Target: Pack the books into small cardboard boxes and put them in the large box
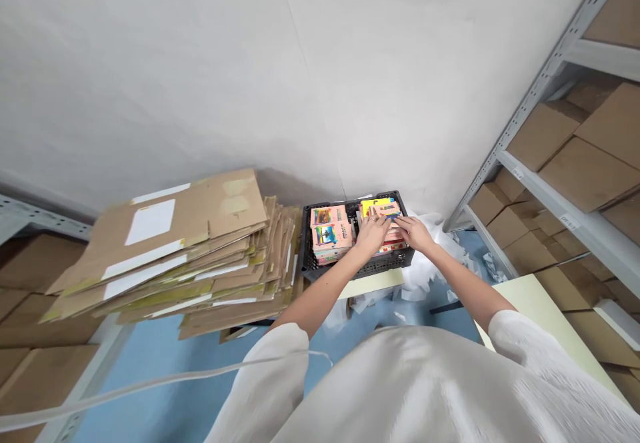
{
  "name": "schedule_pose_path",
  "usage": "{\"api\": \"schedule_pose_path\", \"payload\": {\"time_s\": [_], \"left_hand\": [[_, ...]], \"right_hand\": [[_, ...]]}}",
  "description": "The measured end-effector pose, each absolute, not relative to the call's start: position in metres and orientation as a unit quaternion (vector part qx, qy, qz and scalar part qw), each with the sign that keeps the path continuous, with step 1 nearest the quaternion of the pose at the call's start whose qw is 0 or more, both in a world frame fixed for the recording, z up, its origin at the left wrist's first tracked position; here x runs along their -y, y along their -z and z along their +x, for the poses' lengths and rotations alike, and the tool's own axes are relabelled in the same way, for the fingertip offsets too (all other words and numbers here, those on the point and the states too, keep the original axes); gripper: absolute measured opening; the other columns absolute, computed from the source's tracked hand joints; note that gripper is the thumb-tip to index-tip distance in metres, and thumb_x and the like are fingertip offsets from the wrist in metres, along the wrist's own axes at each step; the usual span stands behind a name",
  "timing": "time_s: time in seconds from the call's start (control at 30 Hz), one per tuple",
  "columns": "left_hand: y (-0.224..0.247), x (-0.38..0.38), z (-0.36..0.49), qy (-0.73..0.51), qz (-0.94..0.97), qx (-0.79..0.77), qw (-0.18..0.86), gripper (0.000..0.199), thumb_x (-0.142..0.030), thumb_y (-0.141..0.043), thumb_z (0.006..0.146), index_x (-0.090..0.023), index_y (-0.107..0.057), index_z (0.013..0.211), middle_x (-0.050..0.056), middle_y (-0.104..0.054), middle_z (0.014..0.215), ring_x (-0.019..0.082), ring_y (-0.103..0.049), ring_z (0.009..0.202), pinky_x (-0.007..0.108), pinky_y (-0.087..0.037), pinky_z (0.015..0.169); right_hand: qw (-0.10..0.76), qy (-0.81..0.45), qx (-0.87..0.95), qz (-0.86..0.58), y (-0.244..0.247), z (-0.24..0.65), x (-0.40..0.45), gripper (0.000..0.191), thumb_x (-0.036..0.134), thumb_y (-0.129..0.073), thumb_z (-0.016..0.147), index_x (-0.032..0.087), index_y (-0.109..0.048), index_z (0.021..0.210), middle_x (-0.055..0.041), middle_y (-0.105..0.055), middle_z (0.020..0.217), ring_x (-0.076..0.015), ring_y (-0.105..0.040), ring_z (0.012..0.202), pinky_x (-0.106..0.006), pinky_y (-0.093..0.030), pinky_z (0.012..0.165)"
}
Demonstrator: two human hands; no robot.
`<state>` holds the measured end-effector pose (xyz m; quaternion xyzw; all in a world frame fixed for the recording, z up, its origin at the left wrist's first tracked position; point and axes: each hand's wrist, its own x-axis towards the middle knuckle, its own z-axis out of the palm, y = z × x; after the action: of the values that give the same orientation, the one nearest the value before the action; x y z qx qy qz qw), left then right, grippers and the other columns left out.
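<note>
A black plastic crate (pixel 357 270) holds small, brightly printed packs in two groups. On its left side sit stacks of pink packs (pixel 332 235) with colourful pictures. My left hand (pixel 373 231) lies over the stack on the right side, fingers stretched out across the top. From the right, my right hand (pixel 416 233) touches the same stack with its fingers extended. Between and beyond my fingers show a yellow pack (pixel 376 203) and pink and red printed packs (pixel 390 233). Part of this stack is hidden under my hands, and I cannot read the print.
Flattened cardboard boxes (pixel 215 223) are piled left of the crate. Crumpled white paper (pixel 430 263) lies right of it. Shelves with brown cartons (pixel 595 170) stand at the right, more cartons (pixel 45 310) at the left. A pale cable (pixel 165 380) crosses the lower left.
</note>
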<state>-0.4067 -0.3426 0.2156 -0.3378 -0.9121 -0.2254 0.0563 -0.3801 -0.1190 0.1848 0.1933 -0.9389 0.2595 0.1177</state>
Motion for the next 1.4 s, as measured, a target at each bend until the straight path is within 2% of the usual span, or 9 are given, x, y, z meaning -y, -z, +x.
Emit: {"api": "schedule_pose_path", "payload": {"time_s": [0.17, 0.37, 0.47, 0.63, 0.77, 1.03, 1.2, 1.4], "left_hand": [[-0.225, 0.3, -0.397, 0.249, -0.332, 0.906, 0.079, 0.038, -0.027, -0.053, 0.108, -0.028, -0.067, 0.143, 0.015, -0.065, 0.151, 0.039, -0.054, 0.144, 0.06, -0.038, 0.124], [-0.217, 0.21, -0.367, 0.237, -0.432, 0.869, 0.049, 0.041, -0.025, -0.045, 0.112, -0.023, -0.064, 0.148, 0.015, -0.066, 0.148, 0.031, -0.064, 0.133, 0.049, -0.048, 0.118], [-0.201, 0.148, -0.34, 0.248, -0.485, 0.838, 0.026, 0.04, -0.029, -0.041, 0.114, -0.021, -0.066, 0.145, 0.014, -0.067, 0.148, 0.029, -0.065, 0.132, 0.048, -0.05, 0.119], [-0.161, 0.042, -0.278, 0.264, -0.57, 0.776, -0.05, 0.041, -0.028, -0.041, 0.112, -0.02, -0.067, 0.143, 0.014, -0.068, 0.146, 0.029, -0.067, 0.13, 0.048, -0.052, 0.118], [-0.129, -0.025, -0.228, 0.258, -0.631, 0.721, -0.126, 0.039, -0.026, -0.045, 0.11, -0.023, -0.069, 0.141, 0.014, -0.068, 0.147, 0.029, -0.066, 0.133, 0.048, -0.053, 0.119], [-0.075, -0.099, -0.176, 0.219, -0.71, 0.622, -0.248, 0.037, -0.024, -0.049, 0.108, -0.02, -0.07, 0.139, 0.013, -0.067, 0.148, 0.027, -0.067, 0.134, 0.045, -0.053, 0.12], [-0.045, -0.113, -0.17, 0.164, -0.731, 0.592, -0.297, 0.039, -0.017, -0.047, 0.105, -0.015, -0.07, 0.136, 0.017, -0.064, 0.152, 0.028, -0.063, 0.141, 0.046, -0.051, 0.122], [-0.016, -0.123, -0.184, 0.111, -0.746, 0.567, -0.331, 0.048, -0.009, -0.053, 0.095, -0.016, -0.069, 0.14, 0.018, -0.061, 0.157, 0.029, -0.058, 0.148, 0.049, -0.046, 0.126]], "right_hand": [[0.165, -0.309, 0.923, 0.161, -0.199, -0.363, 0.084, 0.042, 0.029, -0.047, 0.11, 0.027, -0.071, 0.145, -0.0105, -0.07, 0.148, -0.0293, -0.062, 0.137, -0.053, -0.048, 0.121], [0.184, -0.272, 0.942, 0.074, -0.199, -0.287, 0.001, 0.039, 0.035, -0.048, 0.111, 0.028, -0.074, 0.141, -0.0105, -0.072, 0.143, -0.0304, -0.062, 0.135, -0.051, -0.048, 0.12], [0.184, -0.26, 0.948, -0.022, -0.184, -0.23, -0.05, 0.04, 0.04, -0.052, 0.111, 0.026, -0.074, 0.141, -0.013, -0.072, 0.143, -0.0325, -0.064, 0.133, -0.052, -0.05, 0.119], [0.179, -0.279, 0.933, -0.138, -0.151, -0.121, -0.127, 0.042, 0.042, -0.049, 0.111, 0.026, -0.073, 0.141, -0.0131, -0.069, 0.146, -0.0298, -0.067, 0.132, -0.046, -0.056, 0.115], [0.182, -0.269, 0.921, -0.216, -0.122, -0.039, -0.164, 0.041, 0.04, -0.05, 0.109, 0.024, -0.075, 0.137, -0.0148, -0.07, 0.144, -0.0304, -0.068, 0.132, -0.049, -0.055, 0.117], [0.131, -0.277, 0.874, -0.377, -0.064, 0.046, -0.169, 0.041, 0.028, -0.045, 0.107, 0.022, -0.073, 0.137, -0.0152, -0.069, 0.143, -0.0294, -0.069, 0.129, -0.049, -0.058, 0.113], [0.098, -0.291, 0.834, -0.458, -0.035, 0.055, -0.151, 0.04, 0.019, -0.047, 0.104, 0.019, -0.074, 0.133, -0.0163, -0.071, 0.138, -0.0277, -0.069, 0.127, -0.045, -0.056, 0.112], [0.063, -0.32, 0.767, -0.552, -0.009, 0.04, -0.139, 0.034, 0.012, -0.051, 0.098, 0.016, -0.078, 0.12, -0.0173, -0.073, 0.128, -0.0273, -0.071, 0.119, -0.041, -0.056, 0.109]]}}
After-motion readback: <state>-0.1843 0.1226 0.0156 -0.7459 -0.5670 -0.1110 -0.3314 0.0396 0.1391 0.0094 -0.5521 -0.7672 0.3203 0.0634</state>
